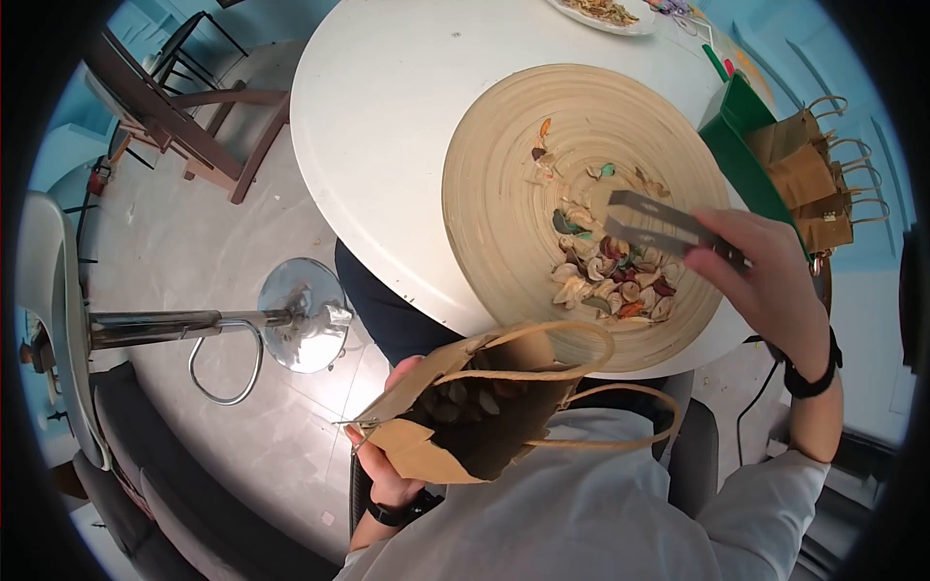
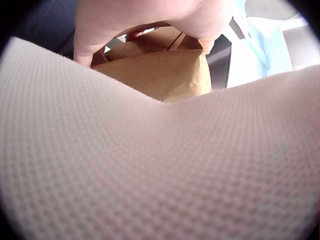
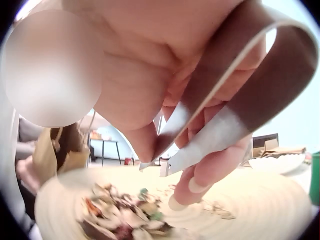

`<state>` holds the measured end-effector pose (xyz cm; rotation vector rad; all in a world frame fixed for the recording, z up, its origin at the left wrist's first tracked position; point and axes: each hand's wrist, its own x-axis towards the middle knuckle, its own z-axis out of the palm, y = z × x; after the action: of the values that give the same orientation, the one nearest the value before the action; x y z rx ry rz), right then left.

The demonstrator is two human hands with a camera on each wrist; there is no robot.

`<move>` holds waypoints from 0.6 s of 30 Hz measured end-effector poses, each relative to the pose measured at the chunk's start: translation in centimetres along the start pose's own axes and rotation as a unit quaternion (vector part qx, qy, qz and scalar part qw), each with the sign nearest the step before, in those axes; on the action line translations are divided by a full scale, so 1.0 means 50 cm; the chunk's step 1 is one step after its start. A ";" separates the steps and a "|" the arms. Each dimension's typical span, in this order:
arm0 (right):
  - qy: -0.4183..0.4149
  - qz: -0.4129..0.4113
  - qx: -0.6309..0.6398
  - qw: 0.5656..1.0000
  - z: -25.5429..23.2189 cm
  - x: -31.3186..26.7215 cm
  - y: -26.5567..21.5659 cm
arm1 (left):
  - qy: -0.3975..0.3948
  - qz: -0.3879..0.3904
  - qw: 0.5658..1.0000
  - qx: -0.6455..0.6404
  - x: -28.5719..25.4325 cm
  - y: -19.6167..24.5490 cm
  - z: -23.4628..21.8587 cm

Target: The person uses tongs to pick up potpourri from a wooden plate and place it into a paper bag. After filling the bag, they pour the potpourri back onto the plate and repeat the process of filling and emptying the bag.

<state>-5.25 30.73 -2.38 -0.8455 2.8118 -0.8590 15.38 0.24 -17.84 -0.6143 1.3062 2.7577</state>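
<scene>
My right hand (image 1: 775, 276) grips metal tongs (image 1: 659, 214) over a round wooden plate (image 1: 499, 179). The tips stand apart in the head view, with nothing between them. Below lies a heap of dried petals (image 1: 620, 281) in cream, dark red, orange and green, and a few loose pieces are scattered farther up the plate. My left hand (image 1: 386, 474) holds a brown paper bag (image 1: 426, 450) by its side, at the table's near edge. Its mouth is open, with dark petal-like pieces (image 1: 475, 397) inside. In the left wrist view, a sleeve covers much of the picture.
A green bin (image 1: 736, 140) with several brown paper bags (image 1: 804, 174) stands at the table's right. At the far edge is a white dish (image 1: 635, 29) of dried bits. Left of the table are a chrome stool base (image 1: 300, 320) and a wooden chair (image 1: 247, 145).
</scene>
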 end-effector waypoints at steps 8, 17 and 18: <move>-0.053 0.021 -0.132 0.990 0.020 0.030 0.015 | -0.005 0.008 1.000 -0.004 0.003 0.005 0.009; -0.020 -0.003 -0.165 0.986 0.020 0.024 0.024 | -0.010 0.013 1.000 0.010 0.002 0.003 0.007; -0.020 -0.004 -0.165 0.986 0.013 0.022 0.022 | -0.011 0.016 1.000 0.013 0.003 0.003 0.007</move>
<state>-6.54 30.59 -3.44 -0.8978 2.9607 -0.3726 15.09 0.39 -17.55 -0.5636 1.3558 2.7594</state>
